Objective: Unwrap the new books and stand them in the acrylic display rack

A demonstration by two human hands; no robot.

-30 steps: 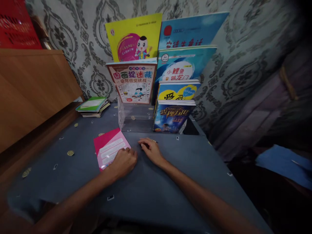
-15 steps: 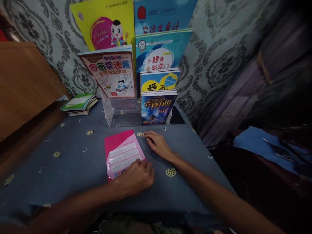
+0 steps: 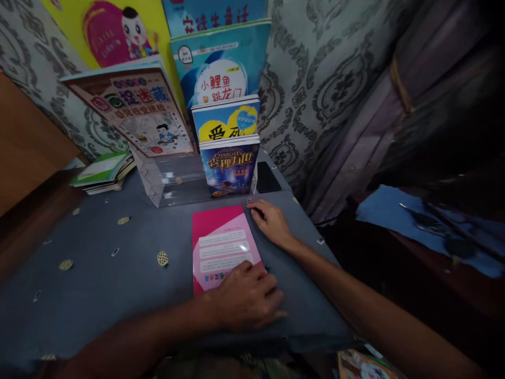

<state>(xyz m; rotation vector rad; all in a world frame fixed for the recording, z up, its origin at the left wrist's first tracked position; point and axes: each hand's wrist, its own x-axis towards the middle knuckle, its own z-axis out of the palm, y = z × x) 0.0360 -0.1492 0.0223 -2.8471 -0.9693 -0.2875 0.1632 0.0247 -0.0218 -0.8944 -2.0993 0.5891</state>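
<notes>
A clear rack (image 3: 152, 184) stands at the back of the desk (image 3: 138, 279), books propped upright in it in two columns. On its left side a brown-bordered book (image 3: 134, 110) stands before a yellow book (image 3: 114, 39); on its right, from back to front, come an upper blue book (image 3: 221, 10), a teal book (image 3: 252, 52), a blue-and-yellow book (image 3: 229, 123) and a dark blue book (image 3: 231, 168). The pink book (image 3: 221, 231) lies flat on the desk in front of the rack. The left hand (image 3: 250, 295) lies over its lower right part, fingers bent; whether it pinches the book I cannot tell. The right hand (image 3: 270, 221) rests near the book's upper right corner, thumb and forefinger parted. Grey-blue cloth with small motifs covers the desk, where a stack of books (image 3: 102, 171) sits left of the rack. Behind are a patterned wall (image 3: 323, 68) and a tied curtain (image 3: 355, 142); a blue cloth (image 3: 379, 210) lies off to the right.
</notes>
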